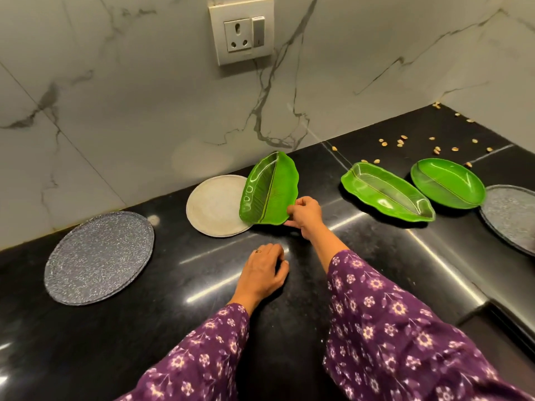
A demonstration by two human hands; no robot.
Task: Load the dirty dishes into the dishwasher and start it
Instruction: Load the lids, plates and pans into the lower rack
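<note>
Now right hand (307,215) pinches tilted leaf plate (269,192); left hand (263,273) relaxed, empty, on black counter (173,328); marble wall (144,96).

counter (362,241): glossy black stone | leaf plate (267,192): shiny green plastic | wall (130,96): smooth marble

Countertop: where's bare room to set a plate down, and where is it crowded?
Bare: between speckled grey plate and left hand; also in front of the middle leaf plate, right of held leaf plate. Crowded: back right, far leaf plate, edge plate, scattered shells.
</note>
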